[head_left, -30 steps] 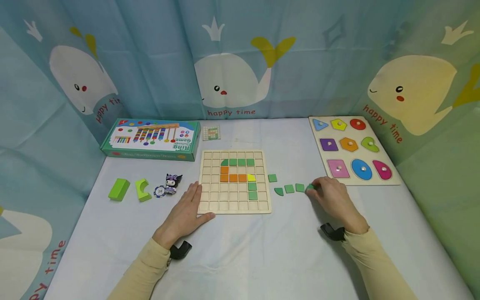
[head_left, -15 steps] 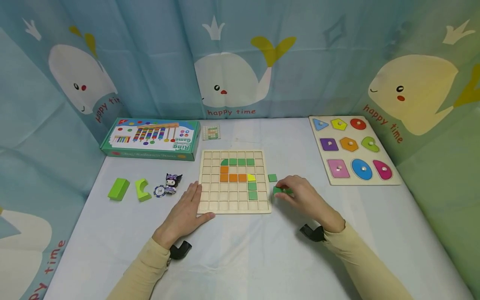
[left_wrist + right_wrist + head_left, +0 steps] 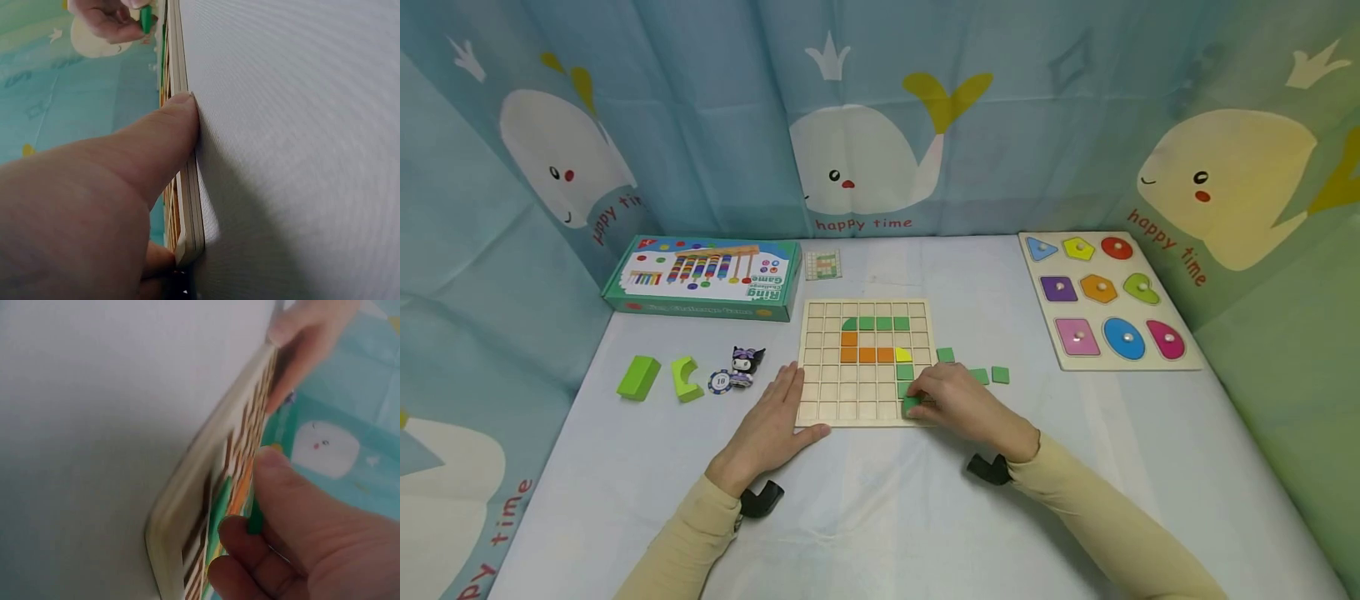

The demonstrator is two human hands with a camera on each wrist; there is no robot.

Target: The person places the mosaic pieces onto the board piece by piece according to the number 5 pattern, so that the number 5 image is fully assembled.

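Observation:
My right hand (image 3: 966,408) pinches a small green tile (image 3: 910,405) between thumb and finger, over the lower right of a wooden grid board (image 3: 838,406). In the right wrist view the pinched tile (image 3: 254,520) is tipped on edge; its full shape is hidden. My left hand (image 3: 767,429) rests along the board's left side with fingers straight, its thumb against the front edge. Set in the grid are a row of green tiles (image 3: 883,323), several orange tiles (image 3: 867,356), a yellow rounded tile (image 3: 902,356), and green tiles (image 3: 905,372) below it.
Loose green tiles (image 3: 1000,375) lie right of the board. A shape puzzle (image 3: 1123,298) stands back right. At the left are a game box (image 3: 700,279), green blocks (image 3: 638,378), a round chip (image 3: 719,382) and a figurine (image 3: 746,367). A patterned card (image 3: 823,266) lies behind the board.
My right hand has moved left from the end of the loose tile row onto the board's lower right, carrying a green tile. My left hand has stayed put.

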